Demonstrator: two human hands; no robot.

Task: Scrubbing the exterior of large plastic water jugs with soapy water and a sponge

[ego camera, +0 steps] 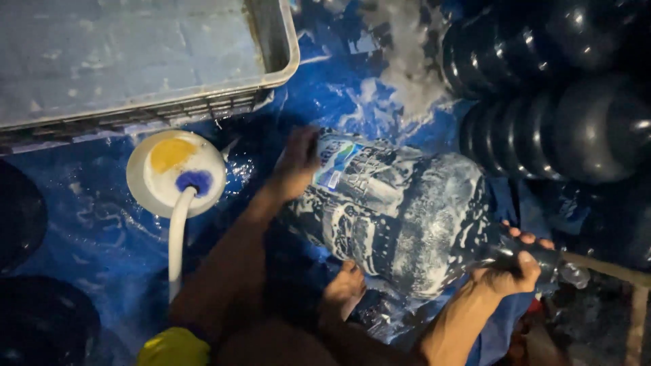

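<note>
big jug: large water-cooler jug (pixel 400 217), lying on its side on the blue tarp, tilted with the neck toward the right. This is the thing being worked on.
suds: pretty much the whole body is smeared in white foam, so the soaping looks well along to me. No rinse water on it that I can see, so I'd guess rinsing is what's left.
right hand: right hand (pixel 510 270) is wrapped tight around the jug's neck, fingers closed on it.
left hand: left hand (pixel 298 163) is pressed on the base end of the jug, fingers curled over the rim, steadying it. Nothing else in that hand as far as I can tell.
foot: a bare foot (pixel 344 290) sits just under the jug, touching or nearly so, hard to say.
bowl: white bowl (pixel 175 173) to the left with a yellow sponge and blue bit in it, a white-handled brush (pixel 178 237) resting in it. Not in use right now.
crate: grey plastic crate (pixel 135 61) top left, beyond the bowl.
other jugs: stack of dark jugs (pixel 556 102) on the right, no foam on them that I can make out.
tarp: blue tarp (pixel 102 224) is wet and sudsy all over.
</note>
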